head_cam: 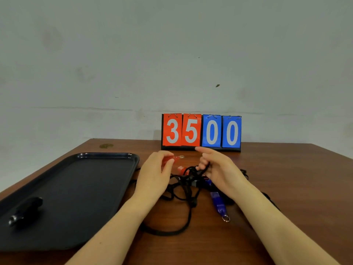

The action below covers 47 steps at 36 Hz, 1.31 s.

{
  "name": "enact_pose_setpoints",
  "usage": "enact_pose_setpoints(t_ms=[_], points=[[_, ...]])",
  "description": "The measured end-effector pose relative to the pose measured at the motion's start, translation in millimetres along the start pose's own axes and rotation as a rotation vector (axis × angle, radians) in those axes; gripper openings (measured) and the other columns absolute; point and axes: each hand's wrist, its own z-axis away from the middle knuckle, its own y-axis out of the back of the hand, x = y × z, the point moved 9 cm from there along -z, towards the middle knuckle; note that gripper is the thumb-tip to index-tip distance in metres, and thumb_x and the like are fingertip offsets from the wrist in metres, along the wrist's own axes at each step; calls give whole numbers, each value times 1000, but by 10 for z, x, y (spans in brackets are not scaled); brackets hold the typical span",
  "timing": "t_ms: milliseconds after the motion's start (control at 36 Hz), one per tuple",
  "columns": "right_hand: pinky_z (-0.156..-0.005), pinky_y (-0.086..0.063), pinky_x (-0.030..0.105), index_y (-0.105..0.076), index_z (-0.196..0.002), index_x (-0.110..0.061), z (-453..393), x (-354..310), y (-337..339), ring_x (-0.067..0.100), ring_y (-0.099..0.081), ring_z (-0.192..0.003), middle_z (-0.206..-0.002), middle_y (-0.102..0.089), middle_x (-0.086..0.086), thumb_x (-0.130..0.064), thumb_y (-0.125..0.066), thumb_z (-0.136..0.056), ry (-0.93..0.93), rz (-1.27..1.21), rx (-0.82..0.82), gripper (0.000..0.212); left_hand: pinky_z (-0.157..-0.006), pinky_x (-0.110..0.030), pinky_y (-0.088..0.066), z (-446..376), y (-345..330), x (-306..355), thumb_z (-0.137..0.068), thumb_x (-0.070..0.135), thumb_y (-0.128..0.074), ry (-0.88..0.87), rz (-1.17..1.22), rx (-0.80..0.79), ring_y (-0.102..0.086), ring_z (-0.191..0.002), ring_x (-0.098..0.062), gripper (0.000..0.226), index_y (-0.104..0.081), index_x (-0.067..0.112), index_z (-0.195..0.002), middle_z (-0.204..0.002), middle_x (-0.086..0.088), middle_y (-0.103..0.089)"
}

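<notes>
**Both hands at work in the cord tangle in front of the scoreboard**

Your left hand [155,169] is just in front of the red cards of the scoreboard [201,132], with fingers and thumb curled round a red whistle [168,160]. Your right hand [219,169], in front of the scoreboard's blue cards, pinches a loop of the black cords [188,180]. Its lower fingers are curled and its forefinger points straight at the scoreboard's base.

The cords lie in a knotted heap on the table [286,178], between and under both hands and nearer you than the scoreboard. One loop trails toward you. A blue whistle [218,202] lies in the heap beside your right wrist, its metal ring [226,219] at the near end.

Well left of the scoreboard is a dark tray [76,188], with a black whistle [25,211] in its near corner.
</notes>
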Motion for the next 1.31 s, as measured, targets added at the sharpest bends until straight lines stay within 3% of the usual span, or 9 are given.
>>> enact_pose_setpoints(t_ms=[111, 361, 556, 750, 861, 944, 1028, 1111, 1306], points=[[-56, -42, 21, -60, -120, -8, 24, -123, 80, 7, -43, -55, -65, -47, -2, -11, -53, -93, 9, -203, 34, 28, -86, -18, -44, -10, 149, -4, -98, 30, -49, -14, -6, 108, -53, -99, 1, 27, -57, 24, -123, -108, 18, -56], [-47, -34, 19, -63, -73, -3, 94, -330, 488, 10, -41, -49, -55, -50, 2, -35, -61, -92, 42, 581, 380, 37, -77, -41, -58, 5, 404, -355, -101, 25, -42, 278, 290, 339, -62, -85, -7, 16, -53, 23, -112, -94, 15, -59], [-42, -24, 19, -58, -70, -11, 71, -341, 339, 8, -26, -44, -53, -31, -5, -21, -47, -93, 100, -559, 51, 28, -82, -43, -55, 39, 318, -561, -104, 20, -35, 464, 401, 347, -60, -80, -9, 11, -46, 22, -107, -92, 10, -59], [-40, -24, 16, -64, -76, -14, 59, -370, 593, 5, -26, -43, -55, -32, -8, -26, -49, -95, 215, -751, 189, 26, -83, -42, -53, 54, 180, -641, -103, 19, -35, 554, 386, 300, -58, -86, -17, 13, -48, 19, -106, -94, 3, -59], [-36, -22, 17, -62, -86, -14, 46, -374, 620, 5, -25, -39, -51, -32, -7, -24, -46, -99, 235, -563, 241, 23, -60, -31, -44, 110, 47, -757, -100, 18, -35, 721, 545, 220, -50, -65, -16, 23, -57, 14, -96, -86, -5, -62], [-38, -25, 18, -65, -94, -10, 74, -363, 538, 6, -28, -41, -50, -37, -8, -22, -49, -98, 159, 16, 336, 20, -52, -26, -37, 151, -33, -620, -102, 24, -32, 716, 685, 126, -43, -55, -15, 41, -59, 10, -75, -64, -6, -57], [-62, -39, 15, -70, -85, -23, 114, -381, 249, -2, -54, -62, -62, -61, -20, -27, -54, -96, 198, 689, 279, 19, -67, -31, -42, 101, -62, -375, -103, 30, -33, 557, 550, 7, -47, -55, -15, 58, -50, 9, -52, -50, -4, -52], [-67, -41, 8, -70, -83, -24, 126, -276, 38, -12, -60, -74, -71, -67, -22, -25, -54, -96, 201, 795, 126, 21, -95, -41, -43, 100, -178, -191, -101, 30, -41, 436, 465, -127, -52, -60, -15, 59, -50, 11, -46, -51, -2, -54], [-64, -46, 19, -72, -80, -26, 158, -271, -58, 21, -56, -70, -84, -67, 10, -29, -56, -95, 220, 697, 19, 22, -80, -20, -45, 118, -293, 61, -101, 36, -40, 182, 533, -280, -58, -61, -5, 31, -58, 23, -122, -55, 6, -56]])
